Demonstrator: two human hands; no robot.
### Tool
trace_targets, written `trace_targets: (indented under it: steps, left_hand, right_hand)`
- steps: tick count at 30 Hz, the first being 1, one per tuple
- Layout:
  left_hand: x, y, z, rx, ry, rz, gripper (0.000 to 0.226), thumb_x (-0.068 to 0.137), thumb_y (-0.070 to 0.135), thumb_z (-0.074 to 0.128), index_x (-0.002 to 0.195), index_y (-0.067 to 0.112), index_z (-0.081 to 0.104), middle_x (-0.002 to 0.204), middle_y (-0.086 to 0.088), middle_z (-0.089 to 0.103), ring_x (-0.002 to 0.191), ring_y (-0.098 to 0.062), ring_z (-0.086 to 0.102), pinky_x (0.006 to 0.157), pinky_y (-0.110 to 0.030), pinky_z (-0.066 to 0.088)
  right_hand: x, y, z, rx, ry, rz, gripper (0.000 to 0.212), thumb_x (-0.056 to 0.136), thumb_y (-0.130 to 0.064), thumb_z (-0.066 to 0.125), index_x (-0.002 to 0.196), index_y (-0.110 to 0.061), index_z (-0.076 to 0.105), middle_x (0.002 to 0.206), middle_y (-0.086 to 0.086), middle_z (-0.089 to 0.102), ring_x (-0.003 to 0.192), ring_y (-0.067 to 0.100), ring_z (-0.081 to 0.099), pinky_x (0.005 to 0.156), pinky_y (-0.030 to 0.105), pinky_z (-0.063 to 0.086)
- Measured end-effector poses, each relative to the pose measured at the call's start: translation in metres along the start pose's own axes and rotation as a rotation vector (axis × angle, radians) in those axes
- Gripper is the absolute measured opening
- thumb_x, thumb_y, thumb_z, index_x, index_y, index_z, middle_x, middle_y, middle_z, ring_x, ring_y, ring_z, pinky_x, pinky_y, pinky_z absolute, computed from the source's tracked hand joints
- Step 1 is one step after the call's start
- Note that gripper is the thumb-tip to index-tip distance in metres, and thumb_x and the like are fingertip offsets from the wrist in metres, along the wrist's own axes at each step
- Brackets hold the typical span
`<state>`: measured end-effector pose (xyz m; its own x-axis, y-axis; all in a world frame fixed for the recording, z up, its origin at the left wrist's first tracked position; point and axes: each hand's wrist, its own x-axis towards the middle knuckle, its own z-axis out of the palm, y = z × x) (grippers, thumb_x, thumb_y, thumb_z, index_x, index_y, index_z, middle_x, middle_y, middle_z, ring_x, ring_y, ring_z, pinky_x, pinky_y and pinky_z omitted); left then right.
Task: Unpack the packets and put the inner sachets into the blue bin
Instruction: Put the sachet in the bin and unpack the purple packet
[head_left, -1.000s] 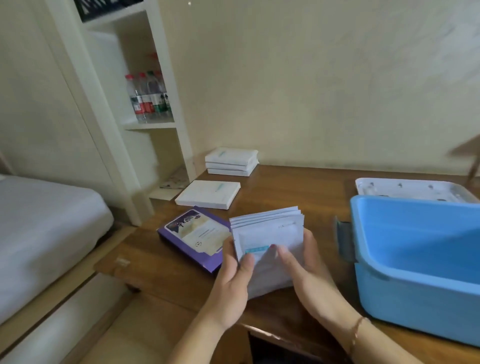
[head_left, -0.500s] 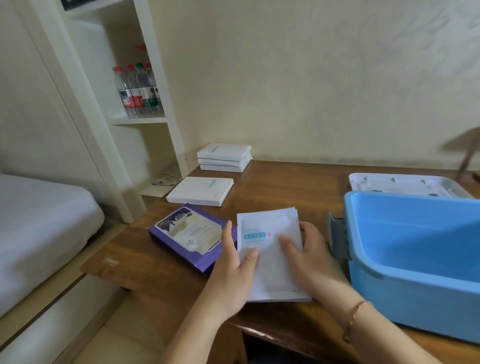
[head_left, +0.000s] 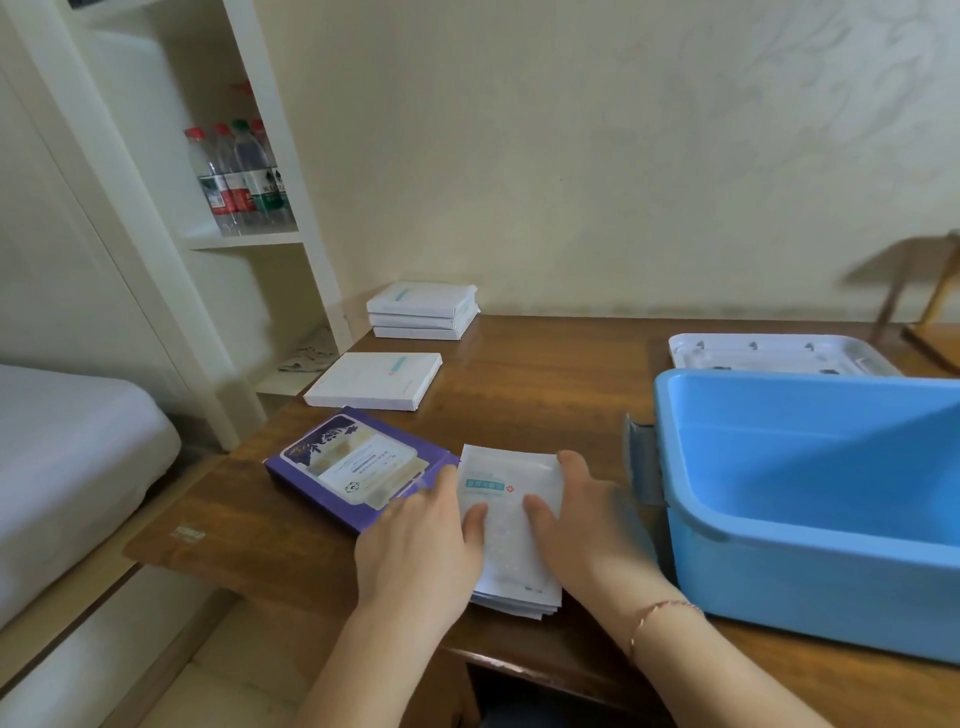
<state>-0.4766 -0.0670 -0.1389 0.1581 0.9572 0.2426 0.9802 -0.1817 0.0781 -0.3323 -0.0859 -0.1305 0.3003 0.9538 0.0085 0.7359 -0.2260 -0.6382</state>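
Wooden desk (head_left: 545, 395): purple box (head_left: 358, 470) beside sachets (head_left: 511, 525), blue bin (head_left: 810, 483) right.

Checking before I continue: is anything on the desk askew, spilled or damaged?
Nothing stands out. The stack of white sachets lies flat on the brown wooden desk between the left hand and right hand; the blue plastic bin stands upright.

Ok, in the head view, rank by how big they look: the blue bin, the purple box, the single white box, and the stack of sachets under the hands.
1. blue bin
2. purple box
3. single white box and stack of sachets: look alike, and hands cover part of the stack.
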Motion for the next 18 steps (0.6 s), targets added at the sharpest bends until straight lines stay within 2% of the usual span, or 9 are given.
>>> trace_targets:
  steps: [2, 4, 6, 8, 9, 11, 13, 16, 18]
  left_hand:
    - [-0.004, 0.002, -0.008, -0.033, 0.029, -0.032, 0.055, 0.098, 0.058, 0.03, 0.147, 0.032, 0.027, 0.139, 0.008, 0.052, 0.118, -0.012, 0.056, 0.076, -0.024, 0.052]
    - [-0.01, 0.005, -0.022, -0.083, 0.161, -0.015, 0.05, 0.098, 0.056, 0.031, 0.14, 0.03, 0.042, 0.134, 0.007, 0.056, 0.117, -0.01, 0.057, 0.075, -0.019, 0.051]
    - [-0.021, 0.018, -0.036, -0.324, 0.449, 0.261, 0.035, 0.1, 0.042, 0.044, 0.115, 0.018, 0.064, 0.108, 0.002, 0.067, 0.098, -0.011, 0.063, 0.066, -0.017, 0.053]
    - [-0.044, 0.043, -0.046, -0.63, 0.702, 0.611, 0.017, 0.094, 0.019, 0.054, 0.094, 0.01, 0.068, 0.088, 0.0, 0.064, 0.081, -0.012, 0.06, 0.065, -0.023, 0.051]
    - [-0.06, 0.059, -0.048, -0.712, 0.718, 0.752, 0.012, 0.091, 0.012, 0.054, 0.092, 0.012, 0.066, 0.087, 0.003, 0.06, 0.079, -0.011, 0.057, 0.071, -0.021, 0.05]
    - [-0.084, 0.096, -0.05, -0.722, 0.587, 0.993, 0.013, 0.088, 0.009, 0.052, 0.089, 0.019, 0.06, 0.091, 0.011, 0.05, 0.085, -0.005, 0.052, 0.083, -0.014, 0.043]
    - [-0.097, 0.141, -0.039, -0.694, 0.426, 1.18, 0.013, 0.091, 0.013, 0.052, 0.088, 0.022, 0.061, 0.089, 0.012, 0.046, 0.083, -0.003, 0.049, 0.081, -0.013, 0.041]
    - [-0.107, 0.226, -0.015, -0.607, 0.196, 1.36, 0.014, 0.098, 0.025, 0.049, 0.091, 0.025, 0.062, 0.085, 0.008, 0.049, 0.076, -0.009, 0.051, 0.068, -0.022, 0.046]
    - [-0.116, 0.272, -0.002, -0.586, 0.036, 1.317, 0.023, 0.089, 0.041, 0.053, 0.094, 0.023, 0.066, 0.092, 0.006, 0.061, 0.081, -0.014, 0.059, 0.068, -0.028, 0.052]
  right_hand:
    - [-0.01, 0.001, -0.004, -0.06, -0.041, -0.034, 0.056, 0.1, -0.044, 0.044, 0.147, -0.029, 0.02, 0.133, -0.001, 0.055, 0.109, 0.016, 0.061, 0.085, 0.031, 0.056]
    - [-0.04, 0.007, -0.014, -0.169, -0.067, -0.18, 0.053, 0.099, -0.045, 0.043, 0.146, -0.029, 0.024, 0.127, -0.004, 0.057, 0.106, 0.014, 0.061, 0.085, 0.029, 0.055]
    - [-0.074, 0.02, -0.032, -0.226, 0.139, -0.437, 0.036, 0.093, -0.048, 0.047, 0.127, -0.036, 0.046, 0.101, -0.013, 0.066, 0.083, 0.006, 0.065, 0.066, 0.022, 0.055]
    - [-0.111, 0.05, -0.055, -0.133, 0.405, -0.582, 0.02, 0.083, -0.051, 0.054, 0.095, -0.037, 0.062, 0.068, -0.017, 0.063, 0.049, 0.0, 0.057, 0.044, 0.017, 0.047]
    - [-0.124, 0.069, -0.063, -0.063, 0.514, -0.563, 0.016, 0.083, -0.05, 0.057, 0.087, -0.038, 0.066, 0.064, -0.018, 0.062, 0.047, 0.0, 0.055, 0.047, 0.016, 0.048]
    - [-0.145, 0.114, -0.081, 0.164, 0.573, -0.319, 0.02, 0.083, -0.055, 0.062, 0.095, -0.041, 0.07, 0.078, -0.012, 0.066, 0.061, 0.007, 0.062, 0.061, 0.024, 0.053]
    - [-0.152, 0.159, -0.119, 0.305, 0.736, -0.12, 0.025, 0.083, -0.06, 0.061, 0.099, -0.042, 0.069, 0.074, -0.001, 0.064, 0.06, 0.025, 0.059, 0.057, 0.036, 0.051]
    - [-0.144, 0.216, -0.209, 0.13, 1.045, 0.089, 0.023, 0.085, -0.054, 0.059, 0.086, -0.033, 0.07, 0.063, -0.003, 0.063, 0.057, 0.024, 0.057, 0.057, 0.037, 0.045]
    - [-0.13, 0.255, -0.241, -0.084, 0.947, 0.252, 0.018, 0.085, -0.041, 0.065, 0.089, -0.025, 0.073, 0.07, -0.005, 0.066, 0.075, 0.026, 0.065, 0.067, 0.032, 0.046]
